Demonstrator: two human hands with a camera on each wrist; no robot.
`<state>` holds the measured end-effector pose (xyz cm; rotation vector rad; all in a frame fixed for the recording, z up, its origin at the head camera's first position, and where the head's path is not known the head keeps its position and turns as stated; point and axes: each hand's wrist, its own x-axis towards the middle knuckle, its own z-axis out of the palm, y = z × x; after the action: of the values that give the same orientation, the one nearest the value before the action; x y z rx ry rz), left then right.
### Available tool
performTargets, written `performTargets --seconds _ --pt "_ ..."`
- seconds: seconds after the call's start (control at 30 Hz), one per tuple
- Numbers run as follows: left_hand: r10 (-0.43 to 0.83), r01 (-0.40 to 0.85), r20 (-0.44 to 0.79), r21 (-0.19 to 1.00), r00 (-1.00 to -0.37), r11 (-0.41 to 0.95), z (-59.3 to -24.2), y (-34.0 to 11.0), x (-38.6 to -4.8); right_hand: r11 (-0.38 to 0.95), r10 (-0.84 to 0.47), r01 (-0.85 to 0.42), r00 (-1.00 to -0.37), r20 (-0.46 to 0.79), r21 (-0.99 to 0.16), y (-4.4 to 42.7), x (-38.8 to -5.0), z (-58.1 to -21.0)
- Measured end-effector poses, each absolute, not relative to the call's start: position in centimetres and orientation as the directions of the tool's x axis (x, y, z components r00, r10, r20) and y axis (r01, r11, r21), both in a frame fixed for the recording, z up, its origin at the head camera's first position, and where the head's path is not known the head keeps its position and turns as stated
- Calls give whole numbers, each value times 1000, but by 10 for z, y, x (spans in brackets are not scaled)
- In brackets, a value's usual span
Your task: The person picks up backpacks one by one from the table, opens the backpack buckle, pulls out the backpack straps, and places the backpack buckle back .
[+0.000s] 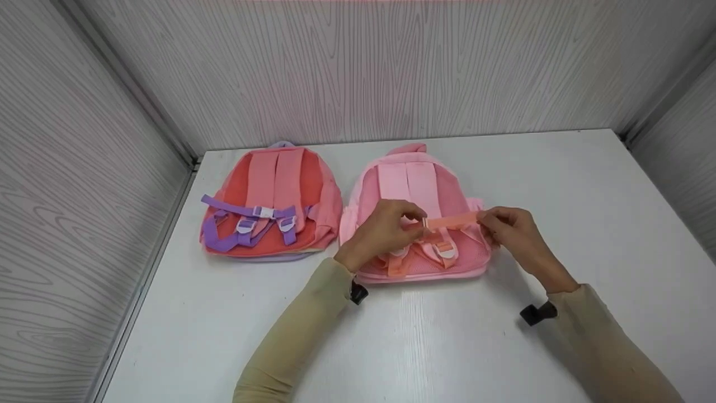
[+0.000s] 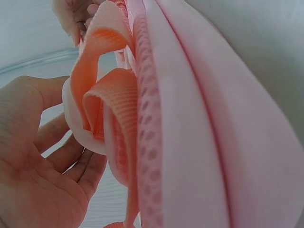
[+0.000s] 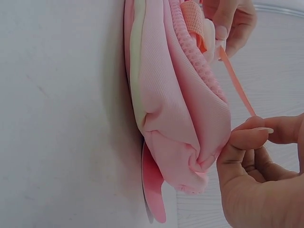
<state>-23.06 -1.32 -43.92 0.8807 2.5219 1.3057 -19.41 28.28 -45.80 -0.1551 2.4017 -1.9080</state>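
Note:
A pink backpack lies on the table with its shoulder-strap side up. My left hand is over its lower middle and pinches a white buckle on an orange strap. My right hand, beyond the bag's right edge, pinches the free end of that strap between thumb and forefinger. Between the hands the strap runs straight, above the bag. Other orange webbing loops by the left palm in the left wrist view. A white adjuster sits below the strap. My left fingers partly hide the buckle.
To the left, close beside the pink bag, lies a coral backpack with purple straps fastened by a white buckle. Both bags rest on a white table. Wood-grain panels enclose its back and sides.

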Motion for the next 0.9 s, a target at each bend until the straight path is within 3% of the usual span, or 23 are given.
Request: performTargets --seconds 0.9 --pt "574 410 107 805 -812 429 -440 -2 -231 229 -98 -25 -995 3 -973 283 -191 -458"
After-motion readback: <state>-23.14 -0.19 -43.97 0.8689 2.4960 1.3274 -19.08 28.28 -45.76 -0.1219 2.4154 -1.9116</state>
